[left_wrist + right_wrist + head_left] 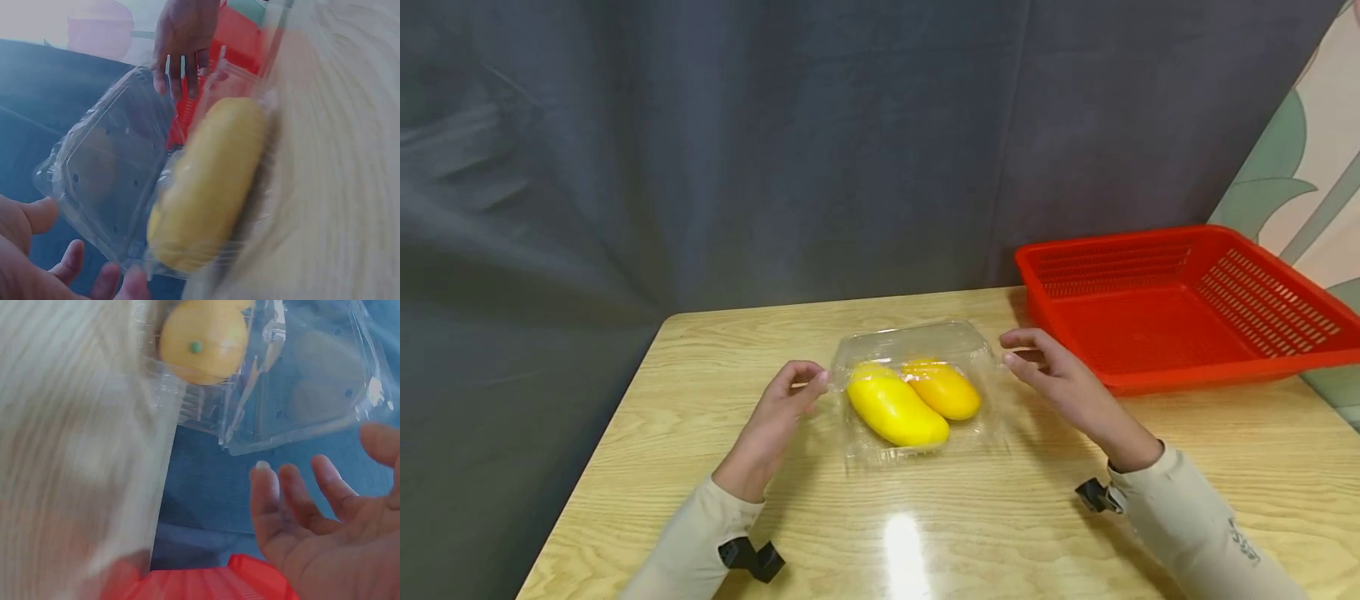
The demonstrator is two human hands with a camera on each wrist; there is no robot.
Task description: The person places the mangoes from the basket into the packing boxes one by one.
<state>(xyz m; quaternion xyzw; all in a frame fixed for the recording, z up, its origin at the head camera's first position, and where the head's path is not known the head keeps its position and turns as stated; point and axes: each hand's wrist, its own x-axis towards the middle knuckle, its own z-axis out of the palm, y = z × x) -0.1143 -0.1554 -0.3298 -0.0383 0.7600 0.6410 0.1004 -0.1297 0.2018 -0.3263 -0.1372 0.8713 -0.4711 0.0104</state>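
A clear plastic clamshell box (pixel 880 457) sits on the table with its lid (pixel 119 156) tilted up at the back. Inside lie two mangoes: a bright yellow one (pixel 895 408) in front and an orange-yellow one (pixel 946 390) behind it to the right. My left hand (pixel 781 408) is beside the lid's left edge, thumb and fingers spread apart; whether it touches the plastic I cannot tell. On the other side, my right hand (pixel 1056 379) hovers by the lid's right edge, its fingers (pixel 300 494) loosely bent and apart from the box, holding nothing.
A red plastic basket (pixel 1157 379) with slotted walls stands at the right rear, close to my right hand. Behind the wooden table (pixel 700 350) hangs a dark grey-blue curtain (pixel 820 150). A patterned wall (pixel 1322 192) shows at far right.
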